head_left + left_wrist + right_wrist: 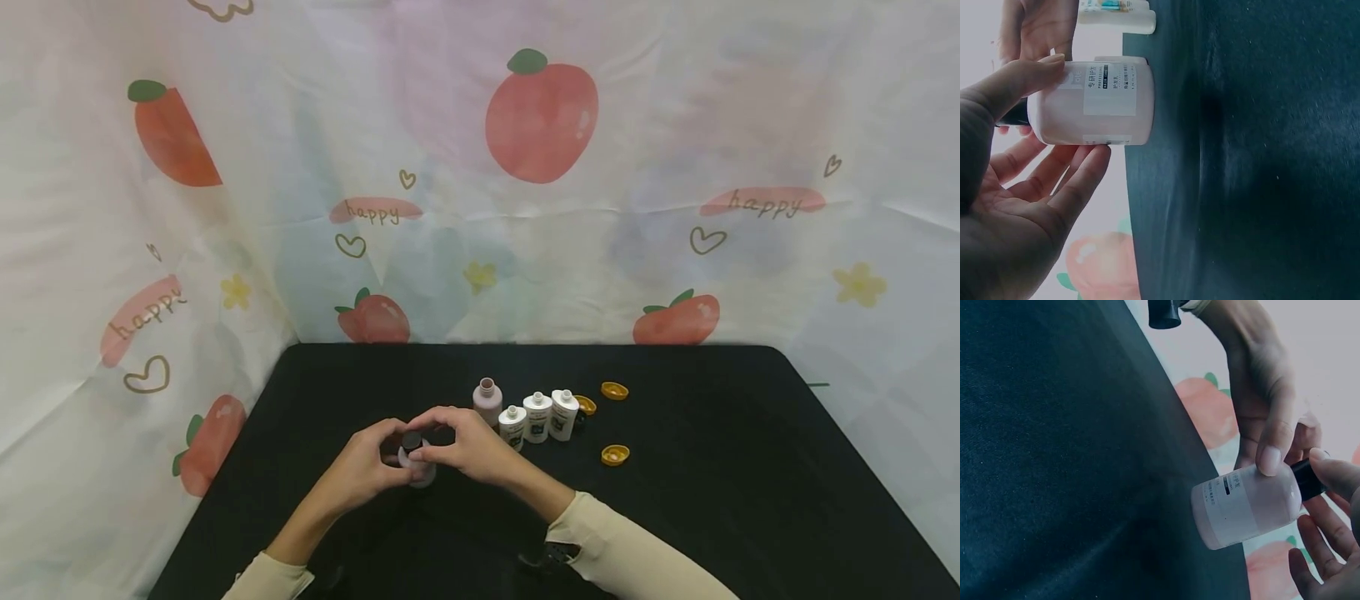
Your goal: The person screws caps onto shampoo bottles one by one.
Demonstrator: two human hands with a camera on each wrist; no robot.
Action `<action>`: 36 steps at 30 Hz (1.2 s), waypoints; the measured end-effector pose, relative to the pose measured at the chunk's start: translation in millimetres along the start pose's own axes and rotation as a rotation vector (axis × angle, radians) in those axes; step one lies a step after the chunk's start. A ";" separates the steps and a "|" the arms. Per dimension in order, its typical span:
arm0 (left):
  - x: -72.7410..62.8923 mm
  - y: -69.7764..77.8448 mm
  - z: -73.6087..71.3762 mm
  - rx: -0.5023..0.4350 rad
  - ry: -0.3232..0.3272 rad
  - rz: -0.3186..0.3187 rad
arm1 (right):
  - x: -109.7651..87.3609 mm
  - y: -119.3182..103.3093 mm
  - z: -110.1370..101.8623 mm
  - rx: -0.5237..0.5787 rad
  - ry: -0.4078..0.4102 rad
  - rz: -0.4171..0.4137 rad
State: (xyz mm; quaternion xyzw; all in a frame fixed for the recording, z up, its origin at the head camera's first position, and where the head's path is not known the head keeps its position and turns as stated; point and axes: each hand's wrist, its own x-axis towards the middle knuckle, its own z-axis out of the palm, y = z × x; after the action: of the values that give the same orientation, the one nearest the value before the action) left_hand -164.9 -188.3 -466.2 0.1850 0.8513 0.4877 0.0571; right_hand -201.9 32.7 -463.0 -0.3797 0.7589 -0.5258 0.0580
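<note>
A small pink bottle [1100,100] with a white label and a black cap [1307,479] is between the two hands near the table's front middle. My left hand [366,465] grips the bottle's body, its thumb on one side and its fingers on the other. My right hand [471,446] pinches the black cap between thumb and fingers. The cap sits at the bottle's neck; how tightly it is on cannot be told. In the head view the bottle looks upright, partly hidden behind the fingers.
Behind the right hand stand an uncapped pink bottle [487,403] and white bottles without caps, the nearest [513,428] leftmost. Yellow caps, one at the front [615,455] and one farther back [614,390], lie on the black table [720,500]. A patterned curtain [450,150] surrounds its back.
</note>
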 end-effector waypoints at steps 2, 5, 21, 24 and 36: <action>-0.9 -0.8 -1.7 0.001 -0.006 -0.003 | 1.3 1.4 1.9 0.007 -0.005 0.005; -3.0 -2.2 -4.0 0.006 -0.019 -0.013 | 2.6 3.1 4.9 0.025 -0.013 0.005; -14.8 -13.2 -9.9 0.027 -0.048 -0.044 | 3.4 6.9 20.6 0.073 -0.049 0.024; -17.1 -14.7 -9.9 0.027 -0.050 -0.053 | 3.4 6.9 22.8 0.067 -0.054 0.031; -25.3 -19.8 -9.3 -0.003 -0.056 -0.069 | 2.1 7.1 30.2 0.064 -0.074 0.036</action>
State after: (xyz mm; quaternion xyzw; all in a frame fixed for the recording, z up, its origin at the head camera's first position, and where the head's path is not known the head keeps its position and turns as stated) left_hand -149.2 -214.2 -480.3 0.1690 0.8545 0.4814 0.0977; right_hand -192.4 9.8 -481.6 -0.3830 0.7458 -0.5343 0.1075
